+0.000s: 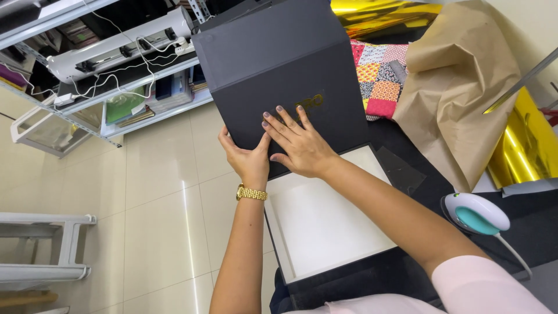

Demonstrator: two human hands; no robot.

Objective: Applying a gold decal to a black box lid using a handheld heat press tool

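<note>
- Pressing the raised lid (279,58) of the dark rigid gift box, the right hand (299,145) lies flat, fingers (278,123) spread and gripping nothing.
- Left hand (247,160) pinches the lid's lower edge just beside them, thumb in front.
- Best kept even: steady pressure near the hinge.
- Below the fingers, the white-lined box tray (325,221) sits open on the table.

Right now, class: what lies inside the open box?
The box shows a bare white lining. Its far part is covered by the right hand and the dark lid, so that stays unseen.
</note>
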